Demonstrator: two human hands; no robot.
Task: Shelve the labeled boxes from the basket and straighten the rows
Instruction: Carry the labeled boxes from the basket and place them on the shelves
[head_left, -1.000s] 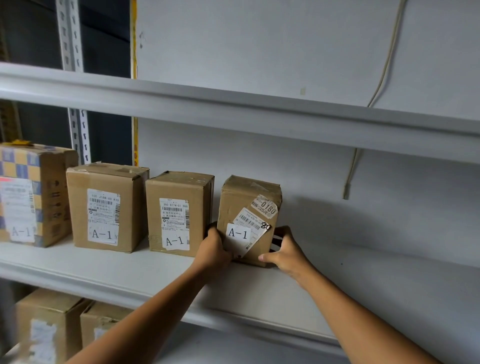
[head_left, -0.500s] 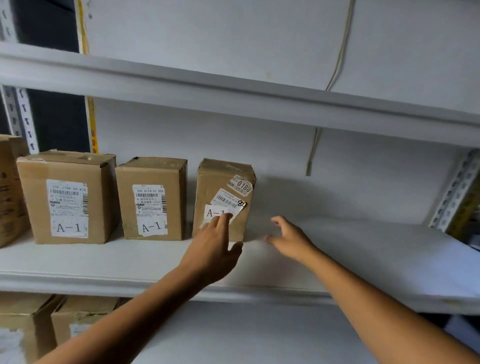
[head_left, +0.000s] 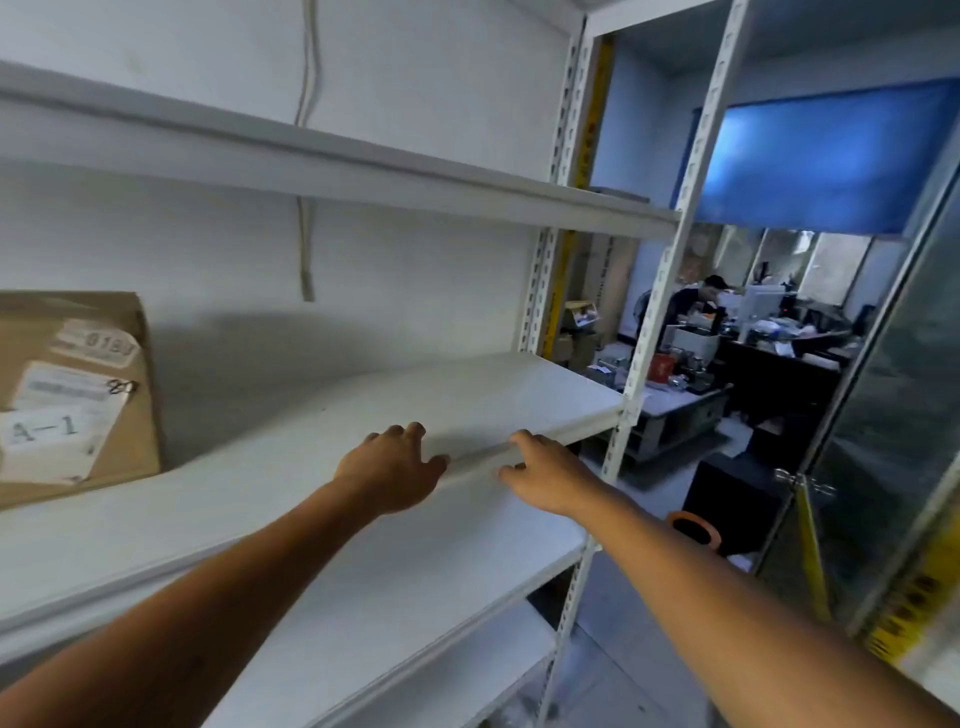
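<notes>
White shelf (head_left: 291, 499) bears an A-1 cardboard box (head_left: 78, 395) (far left); left hand (head_left: 392, 470) and right hand (head_left: 545, 475) hover loose-fingered, holding nothing.

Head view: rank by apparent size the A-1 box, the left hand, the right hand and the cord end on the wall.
1. A-1 box, though cropped at the frame edge.
2. Left hand and right hand look alike; no ranking.
3. Cord end, smallest.

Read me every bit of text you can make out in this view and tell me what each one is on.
"A-1": large print on the white label on the front of the brown cardboard box at the left of the white metal shelf.
Four digits on the small oval sticker near that box's top: too blurred to read surely.
Barcode lines and the handwritten mark beside them: unreadable.
Black marks on the yellow strip at lower right: too blurred to read.
</notes>
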